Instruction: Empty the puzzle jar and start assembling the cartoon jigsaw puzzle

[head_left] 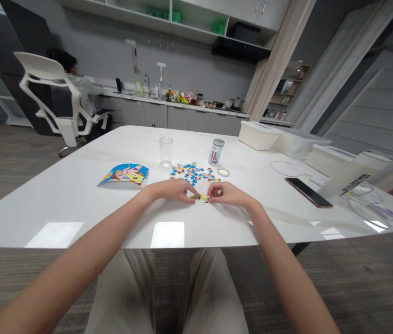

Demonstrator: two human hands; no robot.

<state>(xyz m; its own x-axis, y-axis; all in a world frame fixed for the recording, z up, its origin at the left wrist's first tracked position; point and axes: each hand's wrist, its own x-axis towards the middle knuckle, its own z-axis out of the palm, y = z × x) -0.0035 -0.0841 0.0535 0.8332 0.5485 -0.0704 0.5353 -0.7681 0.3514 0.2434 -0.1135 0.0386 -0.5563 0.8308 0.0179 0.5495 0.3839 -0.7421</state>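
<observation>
Yellow jigsaw pieces (203, 198) lie on the white table between my two hands. The index finger of my left hand (178, 189) rests on their left end, and its thumb is beside them, so the piece there sits between finger and thumb. At the right end, my right hand (227, 193) is curled, with thumb and fingertips pinched on a small jigsaw piece that they mostly hide. Just beyond the hands spreads a loose pile of mostly blue jigsaw pieces (192, 174). A curved picture sheet (126, 174) with a yellow cartoon figure lies to the left.
Behind the pile stand a clear jar (165, 150) and a printed can (216, 152), with a round lid (223, 172) nearby. A dark phone (308, 192), cables and white boxes (259, 135) occupy the right side. A person sits in a white chair (48, 69) at far left.
</observation>
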